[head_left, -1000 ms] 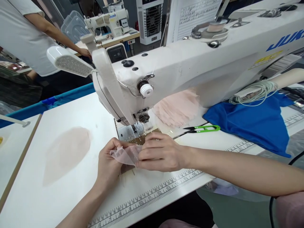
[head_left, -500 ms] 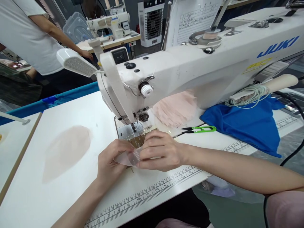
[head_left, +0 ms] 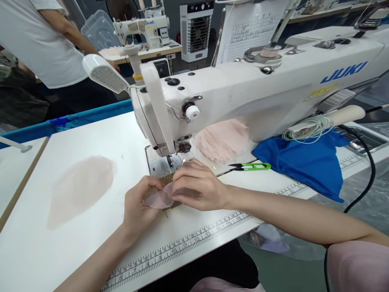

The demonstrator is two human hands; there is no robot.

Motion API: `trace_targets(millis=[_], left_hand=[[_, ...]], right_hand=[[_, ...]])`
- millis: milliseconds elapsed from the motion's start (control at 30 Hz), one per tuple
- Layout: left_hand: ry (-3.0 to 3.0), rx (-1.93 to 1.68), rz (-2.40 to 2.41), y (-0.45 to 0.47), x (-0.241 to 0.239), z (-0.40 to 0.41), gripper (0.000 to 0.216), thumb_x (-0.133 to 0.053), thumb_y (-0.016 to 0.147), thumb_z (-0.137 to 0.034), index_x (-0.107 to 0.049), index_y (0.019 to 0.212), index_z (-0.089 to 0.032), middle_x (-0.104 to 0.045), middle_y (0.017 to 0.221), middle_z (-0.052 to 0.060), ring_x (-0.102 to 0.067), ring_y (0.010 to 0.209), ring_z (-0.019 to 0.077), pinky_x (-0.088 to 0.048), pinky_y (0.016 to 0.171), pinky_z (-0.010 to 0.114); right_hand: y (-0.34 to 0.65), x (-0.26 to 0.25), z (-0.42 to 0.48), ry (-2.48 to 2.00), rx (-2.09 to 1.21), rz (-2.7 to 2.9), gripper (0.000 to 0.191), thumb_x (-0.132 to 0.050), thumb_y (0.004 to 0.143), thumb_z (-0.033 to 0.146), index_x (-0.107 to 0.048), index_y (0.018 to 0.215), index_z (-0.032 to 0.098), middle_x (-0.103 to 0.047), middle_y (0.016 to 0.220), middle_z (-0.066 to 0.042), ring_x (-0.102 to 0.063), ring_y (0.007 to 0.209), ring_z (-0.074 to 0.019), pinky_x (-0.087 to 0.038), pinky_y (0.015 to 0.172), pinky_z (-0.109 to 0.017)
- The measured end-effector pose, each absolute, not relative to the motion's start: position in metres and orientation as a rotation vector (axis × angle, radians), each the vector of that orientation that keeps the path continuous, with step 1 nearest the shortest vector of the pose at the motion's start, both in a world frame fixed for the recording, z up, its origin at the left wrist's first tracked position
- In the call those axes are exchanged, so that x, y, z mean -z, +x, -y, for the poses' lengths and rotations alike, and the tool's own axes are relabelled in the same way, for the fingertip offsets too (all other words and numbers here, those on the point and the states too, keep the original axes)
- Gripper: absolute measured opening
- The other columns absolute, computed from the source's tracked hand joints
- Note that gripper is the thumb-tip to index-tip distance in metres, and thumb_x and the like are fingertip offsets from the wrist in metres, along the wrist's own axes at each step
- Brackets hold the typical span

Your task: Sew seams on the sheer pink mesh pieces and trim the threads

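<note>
My left hand [head_left: 139, 205] and my right hand [head_left: 199, 185] both pinch a small sheer pink fabric piece [head_left: 159, 199] on the white table, just in front of the metal needle plate [head_left: 160, 165] of the white sewing machine [head_left: 243, 93]. The fingers of both hands are closed on the piece's edges. The presser foot and needle area [head_left: 174, 159] lies a little beyond my fingertips.
A pile of pink sheer fabric pieces [head_left: 79, 187] lies to the left. More pink pieces [head_left: 223, 138], green thread snips [head_left: 252, 166] and a blue cloth [head_left: 302, 160] lie right of the needle. A lamp head [head_left: 105, 74] juts left. Another person in a white shirt [head_left: 45, 44] stands at back left.
The view shifted slightly. The fabric piece, held raised and folded between my hands, now lies flatter and lower on the table, closer to the needle plate.
</note>
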State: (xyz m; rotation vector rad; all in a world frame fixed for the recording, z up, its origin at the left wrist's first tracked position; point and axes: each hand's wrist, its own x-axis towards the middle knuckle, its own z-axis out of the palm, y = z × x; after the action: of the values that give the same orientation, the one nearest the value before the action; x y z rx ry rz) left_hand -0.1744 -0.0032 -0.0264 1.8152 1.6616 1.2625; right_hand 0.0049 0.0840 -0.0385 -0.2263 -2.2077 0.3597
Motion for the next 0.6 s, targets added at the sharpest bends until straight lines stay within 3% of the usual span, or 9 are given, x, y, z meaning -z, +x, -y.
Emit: trace_targets(millis=[300,600], left_hand=[[2.041,-1.389,-1.637,-0.1697,0.0277,0.0032,0.024,-0.060,0.082,-0.017,-0.041,0.068,-0.024,-0.054,0.058,-0.006,-0.049,0.049,0.0095,-0.040,0.050,0.022],[2.378,-1.533,-1.541,-0.1664,0.0304,-0.0044,0.031,-0.061,0.072,-0.003,-0.039,0.062,-0.023,-0.044,0.050,-0.008,-0.040,0.046,0.0083,-0.032,0.046,0.022]], right_hand=[[0.0010,0.0358,-0.0787,-0.284,-0.417,2.167,0.009,-0.060,0.089,0.023,-0.065,0.083,0.019,-0.069,0.082,-0.001,-0.059,0.075,-0.0132,-0.039,0.077,-0.030],[-0.0016,0.0423,-0.0773,-0.312,-0.416,2.191,0.012,-0.055,0.083,0.015,-0.066,0.079,0.020,-0.070,0.081,0.002,-0.060,0.074,-0.0123,-0.039,0.078,-0.030]])
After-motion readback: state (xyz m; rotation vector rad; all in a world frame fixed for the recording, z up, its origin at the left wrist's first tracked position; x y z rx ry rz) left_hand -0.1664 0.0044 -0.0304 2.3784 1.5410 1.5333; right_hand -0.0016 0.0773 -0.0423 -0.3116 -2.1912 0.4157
